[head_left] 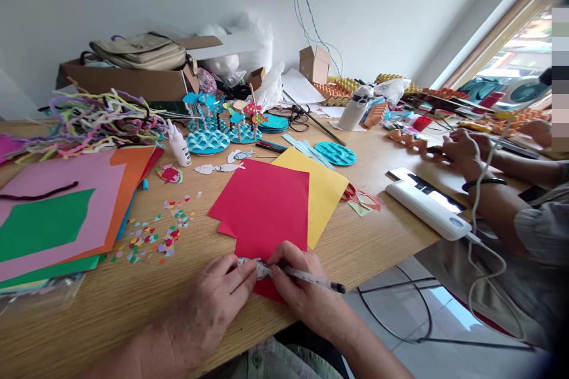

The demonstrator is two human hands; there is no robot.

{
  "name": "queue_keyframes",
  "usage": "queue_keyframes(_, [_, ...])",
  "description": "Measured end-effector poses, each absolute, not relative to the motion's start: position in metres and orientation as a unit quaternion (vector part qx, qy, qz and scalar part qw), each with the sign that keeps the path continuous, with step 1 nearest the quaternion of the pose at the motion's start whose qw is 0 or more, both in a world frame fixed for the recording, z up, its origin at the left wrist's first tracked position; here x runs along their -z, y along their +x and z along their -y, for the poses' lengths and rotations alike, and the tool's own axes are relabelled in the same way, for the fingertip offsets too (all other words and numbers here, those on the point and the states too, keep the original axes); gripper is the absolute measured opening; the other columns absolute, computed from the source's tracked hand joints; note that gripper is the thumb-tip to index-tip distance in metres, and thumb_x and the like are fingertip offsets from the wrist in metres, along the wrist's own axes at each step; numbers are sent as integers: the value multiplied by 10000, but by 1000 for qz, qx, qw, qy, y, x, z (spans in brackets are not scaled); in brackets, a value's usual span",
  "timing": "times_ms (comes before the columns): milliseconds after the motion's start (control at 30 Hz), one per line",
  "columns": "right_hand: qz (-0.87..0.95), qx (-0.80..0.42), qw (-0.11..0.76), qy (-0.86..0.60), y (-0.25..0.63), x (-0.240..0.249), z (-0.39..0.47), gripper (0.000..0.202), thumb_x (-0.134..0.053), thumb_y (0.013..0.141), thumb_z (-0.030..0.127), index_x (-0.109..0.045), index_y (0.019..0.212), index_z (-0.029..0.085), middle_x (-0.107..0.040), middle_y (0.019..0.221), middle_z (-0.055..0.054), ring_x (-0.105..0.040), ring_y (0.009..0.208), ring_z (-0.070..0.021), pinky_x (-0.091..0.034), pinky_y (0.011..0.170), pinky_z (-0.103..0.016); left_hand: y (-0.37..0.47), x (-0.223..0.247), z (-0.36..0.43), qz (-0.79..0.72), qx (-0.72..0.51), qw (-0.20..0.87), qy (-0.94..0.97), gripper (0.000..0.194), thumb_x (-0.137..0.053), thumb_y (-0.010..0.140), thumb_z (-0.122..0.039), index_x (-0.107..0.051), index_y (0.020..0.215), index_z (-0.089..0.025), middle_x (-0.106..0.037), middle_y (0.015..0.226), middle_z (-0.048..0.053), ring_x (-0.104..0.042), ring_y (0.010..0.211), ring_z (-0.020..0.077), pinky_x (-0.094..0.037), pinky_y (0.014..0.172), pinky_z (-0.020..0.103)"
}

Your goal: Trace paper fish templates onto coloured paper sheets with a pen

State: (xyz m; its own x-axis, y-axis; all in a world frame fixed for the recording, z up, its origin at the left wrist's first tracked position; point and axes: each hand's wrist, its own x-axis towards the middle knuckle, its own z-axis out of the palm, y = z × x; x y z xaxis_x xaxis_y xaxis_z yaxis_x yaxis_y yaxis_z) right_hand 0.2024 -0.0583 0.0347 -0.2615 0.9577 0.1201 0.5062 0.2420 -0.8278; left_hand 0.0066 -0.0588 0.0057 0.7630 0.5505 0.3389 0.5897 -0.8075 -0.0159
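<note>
My right hand (306,287) grips a pen (313,278) between thumb and fingers, its dark end pointing right. The pen's tip meets a small white paper fish cutout (262,270) and is hidden behind my fingers. My left hand (216,290) holds that cutout down from the left with its fingertips. Beneath the cutout lie red paper sheets (271,204), reaching the table's front edge. A yellow sheet (329,189) sticks out under the red ones. Other fish cutouts (217,169) rest beyond the red paper, along with a red fish (169,174).
Coloured paper sheets (102,172) and paper scraps (169,237) lie left. Behind stand a glue bottle (179,145), blue wavy fish models (208,141) and pipe cleaners (98,115). Orange-handled scissors (349,192) and a white device (427,210) lie right, near another person's hands (464,154).
</note>
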Motion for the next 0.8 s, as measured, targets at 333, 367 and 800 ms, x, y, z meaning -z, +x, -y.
queue_keyframes(333, [718,-346,323,-510,201,-32,57,79,-463,796,151,-484,730,188,-465,545,44,-406,480,-100,-299,479,-194,8,0,58,304,200,69,-929,434,-286,878,-24,-553,1201,-136,-621,1157,45,-497,988,218,-456,867,356])
queue_keyframes(367, [720,-343,320,-511,201,-32,57,77,-461,797,151,-486,733,187,-469,548,42,-407,482,-101,-299,481,-195,8,0,59,302,199,68,-930,435,-289,876,-24,-551,1205,-136,-620,1158,45,-496,992,218,-455,870,355])
queue_keyframes(800, [719,-334,318,-519,202,-37,56,109,-472,767,99,-475,709,192,-485,554,41,-420,490,-95,-302,485,-185,8,8,57,309,219,98,-920,417,-312,885,-29,-554,1200,-157,-624,1127,49,-500,989,209,-460,861,340])
